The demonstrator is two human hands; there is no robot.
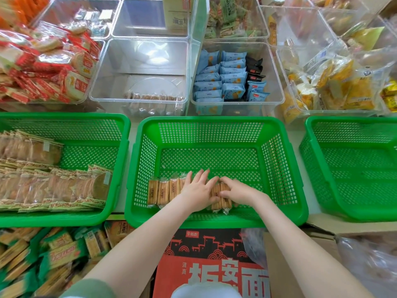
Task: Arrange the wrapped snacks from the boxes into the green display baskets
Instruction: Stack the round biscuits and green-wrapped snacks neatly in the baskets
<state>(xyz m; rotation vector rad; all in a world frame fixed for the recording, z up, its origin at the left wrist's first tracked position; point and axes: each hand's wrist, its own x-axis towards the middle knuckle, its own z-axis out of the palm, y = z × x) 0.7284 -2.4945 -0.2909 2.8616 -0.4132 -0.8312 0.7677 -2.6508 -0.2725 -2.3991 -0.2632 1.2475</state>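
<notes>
At six o'clock in the middle green basket (214, 120), left hand (198, 191) rests flat on wrapped snacks (163, 191), right hand (238, 192) pinches them.

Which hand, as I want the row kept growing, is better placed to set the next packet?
The right hand, probably: it grips the open right end of the biscuit row, beside bare basket floor; the left hand lies flat mid-row.

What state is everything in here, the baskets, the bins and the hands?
Middle green plastic mesh basket, upright, filled only along its near side.
Stick-shaped biscuits in clear wrappers, lying side by side in one row.
Left hand, fingers straight, pressing on the row.
Right hand, fingers curled around a few packs.
Left green plastic basket, partly filled with round wrapped crackers.
Clear plastic bin, blue packets stacked in rows.
</notes>
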